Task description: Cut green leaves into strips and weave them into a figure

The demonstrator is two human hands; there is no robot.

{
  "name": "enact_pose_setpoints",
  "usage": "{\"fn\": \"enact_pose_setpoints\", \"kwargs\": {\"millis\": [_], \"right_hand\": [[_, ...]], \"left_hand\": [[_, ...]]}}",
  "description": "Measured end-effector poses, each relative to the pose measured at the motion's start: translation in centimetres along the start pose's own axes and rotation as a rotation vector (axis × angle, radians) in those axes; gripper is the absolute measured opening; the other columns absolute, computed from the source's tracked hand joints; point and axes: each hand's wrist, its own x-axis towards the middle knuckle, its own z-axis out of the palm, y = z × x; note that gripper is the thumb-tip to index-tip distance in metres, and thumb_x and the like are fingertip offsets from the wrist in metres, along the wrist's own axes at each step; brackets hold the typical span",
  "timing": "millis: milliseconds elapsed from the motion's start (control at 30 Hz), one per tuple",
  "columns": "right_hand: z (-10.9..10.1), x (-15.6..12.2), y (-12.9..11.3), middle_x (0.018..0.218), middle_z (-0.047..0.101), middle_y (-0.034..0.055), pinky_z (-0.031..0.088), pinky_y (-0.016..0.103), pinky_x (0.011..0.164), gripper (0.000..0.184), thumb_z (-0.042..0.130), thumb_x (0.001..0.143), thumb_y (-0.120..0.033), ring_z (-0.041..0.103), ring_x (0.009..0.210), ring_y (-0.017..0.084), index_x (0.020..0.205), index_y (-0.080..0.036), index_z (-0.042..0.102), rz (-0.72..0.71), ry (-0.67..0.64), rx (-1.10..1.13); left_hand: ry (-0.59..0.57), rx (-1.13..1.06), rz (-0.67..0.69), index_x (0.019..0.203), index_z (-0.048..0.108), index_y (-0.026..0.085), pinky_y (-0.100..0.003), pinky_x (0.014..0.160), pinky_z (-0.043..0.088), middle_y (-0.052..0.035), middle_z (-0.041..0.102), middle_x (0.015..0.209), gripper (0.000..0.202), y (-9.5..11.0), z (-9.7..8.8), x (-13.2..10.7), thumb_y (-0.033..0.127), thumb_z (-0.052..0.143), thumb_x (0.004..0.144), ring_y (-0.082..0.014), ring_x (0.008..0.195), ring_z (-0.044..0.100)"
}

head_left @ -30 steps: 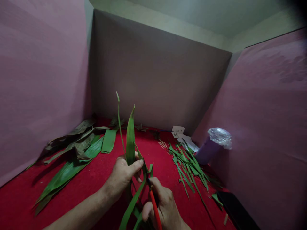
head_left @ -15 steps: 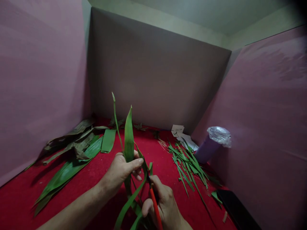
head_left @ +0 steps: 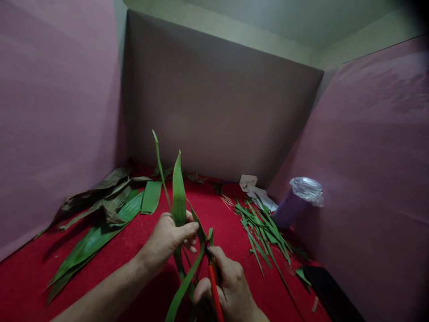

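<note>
One left hand [head_left: 176, 237], one right hand [head_left: 231, 282], over red cloth [head_left: 129, 246]
Forearm slanting upward, the left hand pinches a broad, pointed green leaf [head_left: 179, 197] upright between thumb and fingers; the right hand grips a red-handled, dark-tipped tool [head_left: 215, 293] tilted leftward.

- My view's dim; ceiling [head_left: 268, 22] brightest
- Shadow below my left hand [head_left: 172, 235]
- Glare on plastic wrap [head_left: 306, 190]
- Top-right corner blacked out
- Wide-angle stretch at edges

A pink left panel [head_left: 60, 112] and pink right panel [head_left: 375, 147] flank a dark back panel [head_left: 217, 98] beyond a red cloth [head_left: 208, 192], beneath a pale ceiling [head_left: 268, 20] in dim, uneven light
</note>
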Motion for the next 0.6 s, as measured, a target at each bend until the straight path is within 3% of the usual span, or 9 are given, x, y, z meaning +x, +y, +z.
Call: {"fn": "enact_pose_setpoints", "kwargs": {"millis": [200, 400, 600], "right_hand": [[0.0, -0.01, -0.2, 0.054, 0.071, -0.0036, 0.034, 0.021, 0.044, 0.011, 0.052, 0.082, -0.025, 0.052, 0.04, 0.013, 0.088, -0.021, 0.044, -0.002, -0.033, 0.065], [0.02, -0.08, -0.44, 0.049, 0.066, -0.0059, 0.032, 0.021, 0.043, 0.018, 0.057, 0.074, -0.016, 0.047, 0.039, 0.012, 0.088, -0.02, 0.046, 0.056, -0.016, 0.051], [0.03, -0.1, -0.47, 0.052, 0.046, -0.0074, 0.032, 0.021, 0.045, 0.036, 0.077, 0.056, -0.033, 0.038, 0.045, 0.011, 0.08, -0.019, 0.054, 0.11, 0.047, -0.118]], "left_hand": [[-0.042, -0.022, 0.015, 0.065, 0.052, 0.015, -0.024, 0.043, 0.05, 0.0041, 0.055, 0.049, 0.015, -0.37, -0.42, 0.29, 0.024, 0.064, 0.069, -0.0109, 0.043, 0.053], [-0.068, -0.031, 0.009, 0.064, 0.051, 0.016, -0.023, 0.043, 0.048, 0.0035, 0.056, 0.048, 0.014, -0.56, -0.54, 0.49, 0.023, 0.062, 0.071, -0.0107, 0.042, 0.054], [-0.095, -0.012, -0.041, 0.061, 0.051, 0.016, -0.022, 0.04, 0.045, 0.0041, 0.054, 0.043, 0.015, -0.17, -0.46, 0.16, 0.022, 0.063, 0.067, -0.0106, 0.038, 0.052]]}}
